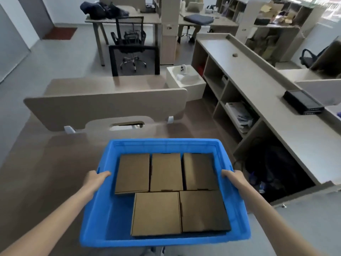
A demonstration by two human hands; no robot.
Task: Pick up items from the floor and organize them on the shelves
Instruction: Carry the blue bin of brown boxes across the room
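Boxes: five flat brown cardboard boxes (167,171) lie inside a blue rectangular plastic crate (166,239), three in the far row, two in the near row.
Room: bare crate floor shows at near left; a beige desk (46,163) lies under the crate's far end.
Left hand (97,177): curled over the crate's left rim, gripping it.
Right hand (233,177): wrapped over the right rim, gripping it.
Shelves: low beige open shelving unit (267,85) stands right, close by.

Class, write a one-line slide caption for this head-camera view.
Both hands, left and right, carry a blue bin holding five cardboard boxes beside open shelves.

No legible text or labels anywhere.
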